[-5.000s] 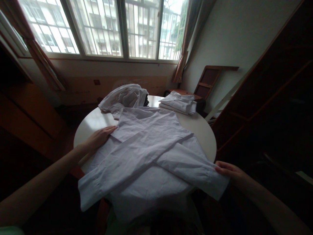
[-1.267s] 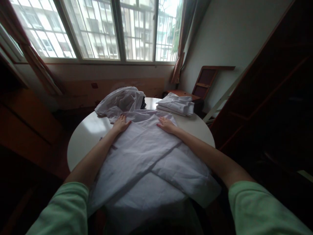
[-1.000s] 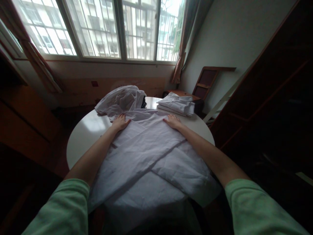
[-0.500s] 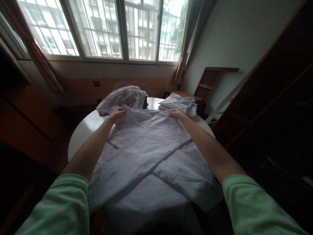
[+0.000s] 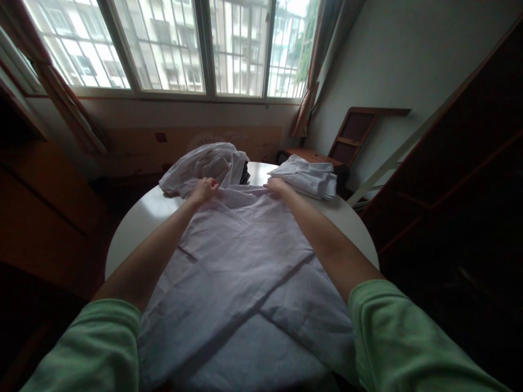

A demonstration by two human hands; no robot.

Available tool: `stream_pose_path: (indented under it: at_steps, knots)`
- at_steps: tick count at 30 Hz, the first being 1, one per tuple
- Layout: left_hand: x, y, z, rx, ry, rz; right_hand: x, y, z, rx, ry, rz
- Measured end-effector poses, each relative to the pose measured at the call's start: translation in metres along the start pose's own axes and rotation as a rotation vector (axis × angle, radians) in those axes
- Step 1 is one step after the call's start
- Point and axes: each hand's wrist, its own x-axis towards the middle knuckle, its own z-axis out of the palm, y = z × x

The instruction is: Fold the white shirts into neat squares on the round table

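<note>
While both arms stretch across the round table [image 5: 134, 215], the left hand [image 5: 203, 190] and right hand [image 5: 277, 186] each pinch the shirt [image 5: 241, 256] at its far edge. Hands apart, both closed on cloth. Crumpled pile [image 5: 204, 163] and folded stack [image 5: 308, 177] lie beyond.

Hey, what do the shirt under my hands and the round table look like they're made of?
The shirt looks like thin woven cloth, probably cotton or a blend: matte white, with fine wrinkles and sharp fold creases. The table has a smooth, slightly glossy white top that reflects window light; laminate or painted wood, I cannot tell which.

Plain white shirt [image 5: 245, 256], white round table [image 5: 134, 218], light green sleeves [image 5: 392, 337], red-brown curtains [image 5: 304, 103]
</note>
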Motion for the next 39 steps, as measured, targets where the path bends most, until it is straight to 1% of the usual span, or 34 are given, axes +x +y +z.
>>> stream_pose_path:
  at_steps: [2, 4, 7, 11, 14, 16, 18, 22, 26, 28, 30, 32, 33, 34, 35, 36, 37, 39]
  knots:
    - [0.013, 0.018, 0.001, 0.098, -0.158, 0.077, 0.002, 0.005, 0.003, 0.008, -0.035, 0.052]
    - [0.023, 0.032, 0.005, 0.108, -0.212, 0.081, 0.001, 0.012, 0.005, 0.047, -0.058, 0.079]
    - [0.031, 0.043, 0.012, 0.124, -0.243, 0.065, 0.000, 0.021, 0.005, 0.138, -0.079, 0.091]
    - [0.030, 0.045, 0.020, 0.111, -0.225, 0.048, -0.001, 0.028, 0.003, 0.274, -0.060, 0.098]
    - [0.030, 0.043, 0.019, 0.060, -0.245, 0.051, -0.001, 0.030, 0.003, 0.365, -0.017, 0.093]
    - [0.033, 0.042, 0.016, 0.022, -0.272, 0.064, -0.001, 0.032, 0.003, 0.412, 0.011, 0.090]
    - [0.038, 0.042, 0.012, -0.010, -0.272, 0.078, -0.001, 0.035, 0.003, 0.443, 0.038, 0.087]
    - [0.052, 0.045, 0.007, -0.052, -0.202, 0.091, 0.001, 0.039, 0.001, 0.454, 0.093, 0.101]
    - [0.058, 0.055, 0.010, -0.061, -0.082, 0.070, 0.002, 0.039, 0.000, 0.354, 0.229, 0.174]
    - [0.055, 0.063, 0.018, -0.055, -0.006, 0.047, 0.000, 0.036, 0.001, 0.288, 0.273, 0.222]
    - [0.046, 0.071, 0.032, -0.054, 0.093, 0.029, -0.005, 0.031, 0.005, 0.229, 0.282, 0.294]
    - [0.036, 0.077, 0.049, -0.062, 0.202, 0.045, -0.011, 0.023, 0.011, 0.183, 0.293, 0.368]
    - [0.031, 0.079, 0.058, -0.060, 0.241, 0.079, -0.015, 0.019, 0.015, 0.167, 0.311, 0.379]
    - [0.026, 0.079, 0.066, -0.048, 0.260, 0.132, -0.019, 0.015, 0.020, 0.157, 0.333, 0.355]
    - [0.022, 0.079, 0.072, -0.025, 0.253, 0.199, -0.023, 0.011, 0.025, 0.149, 0.347, 0.291]
    - [0.019, 0.078, 0.078, 0.009, 0.216, 0.267, -0.027, 0.007, 0.030, 0.138, 0.341, 0.193]
    - [0.017, 0.076, 0.081, 0.048, 0.162, 0.323, -0.030, 0.003, 0.036, 0.119, 0.308, 0.075]
    - [0.014, 0.070, 0.082, 0.121, 0.055, 0.374, -0.036, -0.001, 0.045, 0.049, 0.196, -0.141]
